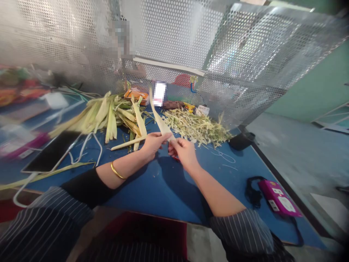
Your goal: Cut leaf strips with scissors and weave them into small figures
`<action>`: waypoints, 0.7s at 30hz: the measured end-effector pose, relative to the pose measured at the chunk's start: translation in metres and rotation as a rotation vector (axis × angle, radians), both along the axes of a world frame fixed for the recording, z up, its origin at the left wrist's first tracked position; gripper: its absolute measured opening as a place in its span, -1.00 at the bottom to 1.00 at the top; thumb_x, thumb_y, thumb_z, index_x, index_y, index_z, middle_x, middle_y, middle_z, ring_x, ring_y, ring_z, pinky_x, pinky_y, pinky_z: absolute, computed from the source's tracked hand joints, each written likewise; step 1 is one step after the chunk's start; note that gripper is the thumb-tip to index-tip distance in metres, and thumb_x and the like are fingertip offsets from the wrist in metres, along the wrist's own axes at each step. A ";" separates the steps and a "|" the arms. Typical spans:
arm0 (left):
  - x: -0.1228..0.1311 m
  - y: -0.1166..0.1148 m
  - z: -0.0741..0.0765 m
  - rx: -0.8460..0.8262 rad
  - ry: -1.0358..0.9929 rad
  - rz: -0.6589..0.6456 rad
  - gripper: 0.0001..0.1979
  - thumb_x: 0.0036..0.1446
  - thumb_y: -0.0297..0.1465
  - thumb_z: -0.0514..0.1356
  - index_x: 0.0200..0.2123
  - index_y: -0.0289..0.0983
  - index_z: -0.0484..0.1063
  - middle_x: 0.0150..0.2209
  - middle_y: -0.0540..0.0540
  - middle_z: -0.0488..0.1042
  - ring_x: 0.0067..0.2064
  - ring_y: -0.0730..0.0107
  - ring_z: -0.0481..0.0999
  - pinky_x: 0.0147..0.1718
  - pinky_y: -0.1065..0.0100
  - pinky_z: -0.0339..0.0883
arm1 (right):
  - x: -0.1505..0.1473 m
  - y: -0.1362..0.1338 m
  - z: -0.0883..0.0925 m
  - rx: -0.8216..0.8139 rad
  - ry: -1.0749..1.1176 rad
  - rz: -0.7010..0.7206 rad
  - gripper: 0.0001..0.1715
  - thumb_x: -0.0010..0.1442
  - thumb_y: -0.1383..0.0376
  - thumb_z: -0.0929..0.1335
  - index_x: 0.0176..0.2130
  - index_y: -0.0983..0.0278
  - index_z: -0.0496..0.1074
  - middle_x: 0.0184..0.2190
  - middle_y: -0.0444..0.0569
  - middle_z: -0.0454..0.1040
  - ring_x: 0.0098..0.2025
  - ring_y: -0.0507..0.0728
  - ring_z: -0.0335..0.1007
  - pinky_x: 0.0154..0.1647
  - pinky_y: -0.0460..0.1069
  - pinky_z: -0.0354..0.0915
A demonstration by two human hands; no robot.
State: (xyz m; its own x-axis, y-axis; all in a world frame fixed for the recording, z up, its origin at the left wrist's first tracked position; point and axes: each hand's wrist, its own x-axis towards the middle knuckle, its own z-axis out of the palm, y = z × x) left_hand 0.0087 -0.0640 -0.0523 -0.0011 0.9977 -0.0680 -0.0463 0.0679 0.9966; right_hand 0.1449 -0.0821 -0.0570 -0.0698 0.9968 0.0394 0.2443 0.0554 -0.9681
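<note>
My left hand (pixel 152 143) is closed round a long pale palm-leaf strip (pixel 158 116) that rises up and away from me over the blue table (pixel 163 185). A gold bangle sits on that wrist. My right hand (pixel 184 151) pinches the strip's lower end close beside the left hand. Something small and red shows under its fingers; I cannot make out what it is. A second pale strip (pixel 127 143) lies on the table just left of my left hand.
A heap of yellow-green leaves (pixel 106 114) lies at the back left, a pile of shredded trimmings (pixel 197 127) at the back right. A dark tablet with white cables (pixel 53 153) is on the left, a magenta device with black strap (pixel 278 198) on the right. Perforated metal screens (pixel 245 62) stand behind.
</note>
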 end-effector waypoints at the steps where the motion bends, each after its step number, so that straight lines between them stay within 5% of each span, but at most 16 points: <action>1: 0.000 -0.002 0.002 0.022 0.107 -0.031 -0.60 -0.03 -0.07 0.21 -0.55 -0.32 0.47 -0.62 -0.04 0.39 -0.57 0.49 0.32 -0.59 0.44 0.11 | 0.006 0.004 0.000 0.047 -0.040 -0.046 -0.66 0.12 0.05 0.28 -0.47 0.25 0.33 -0.55 -0.09 0.46 -0.57 0.06 0.38 -0.53 -0.06 0.27; 5: -0.001 -0.013 0.014 0.447 0.603 -0.166 -0.53 0.11 -0.09 0.11 -0.63 -0.31 0.48 -0.67 -0.06 0.37 -0.55 0.40 0.38 -0.50 0.39 0.20 | 0.030 0.016 0.007 0.303 -0.500 -0.209 -0.69 0.14 0.16 0.26 -0.56 0.24 0.32 -0.62 -0.11 0.41 -0.53 0.06 0.32 -0.46 -0.07 0.19; 7: -0.004 -0.014 0.020 0.792 0.704 -0.158 -0.72 0.16 -0.23 0.11 -0.33 -0.27 0.56 -0.32 -0.12 0.55 -0.25 0.29 0.48 -0.25 0.35 0.27 | 0.034 0.017 0.010 0.352 -0.649 -0.171 -0.72 0.13 0.21 0.26 -0.55 0.24 0.34 -0.64 -0.13 0.40 -0.53 0.05 0.29 -0.46 -0.08 0.13; 9: -0.009 -0.011 0.023 0.945 0.872 -0.197 -0.73 0.14 -0.34 0.13 -0.12 -0.25 0.51 -0.11 -0.18 0.52 -0.05 0.18 0.42 -0.10 0.25 0.23 | 0.033 0.015 0.012 0.354 -0.637 -0.055 -0.72 0.15 0.21 0.25 -0.54 0.24 0.36 -0.64 -0.15 0.40 -0.54 0.03 0.29 -0.46 -0.09 0.12; 14: -0.022 0.007 0.018 0.523 0.913 -0.166 -0.79 0.12 -0.33 0.11 -0.38 -0.23 0.54 -0.47 -0.07 0.53 -0.43 0.38 0.45 -0.42 0.40 0.23 | 0.028 0.012 0.012 0.306 -0.647 0.032 -0.69 0.22 0.07 0.21 -0.32 0.24 0.35 -0.53 -0.12 0.46 -0.49 0.05 0.37 -0.43 -0.09 0.18; 18: -0.025 0.019 0.013 0.029 0.440 -0.220 -0.81 0.01 -0.31 0.20 -0.54 -0.30 0.46 -0.52 -0.07 0.49 -0.57 0.50 0.38 -0.60 0.48 0.17 | 0.028 0.012 0.007 0.297 -1.155 -0.030 -0.65 0.06 0.18 0.34 -0.18 0.32 0.31 -0.27 0.12 0.49 -0.29 0.22 0.44 -0.36 0.00 0.23; 21: -0.027 0.024 0.015 -0.226 0.121 -0.222 -0.89 -0.06 -0.39 0.24 -0.49 -0.34 0.47 -0.45 -0.08 0.50 -0.57 0.53 0.37 -0.64 0.49 0.20 | 0.028 0.014 0.003 0.270 -1.309 0.043 -0.69 0.01 0.34 0.32 -0.18 0.36 0.33 -0.22 0.19 0.46 -0.24 0.25 0.44 -0.31 0.02 0.25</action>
State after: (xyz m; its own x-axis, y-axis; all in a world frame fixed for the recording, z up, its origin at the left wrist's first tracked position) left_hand -0.0178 -0.0401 -0.0377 0.1932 0.9340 -0.3005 0.1117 0.2833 0.9525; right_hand 0.1729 -0.0683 -0.0541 -0.2383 0.9645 0.1140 0.9711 0.2378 0.0186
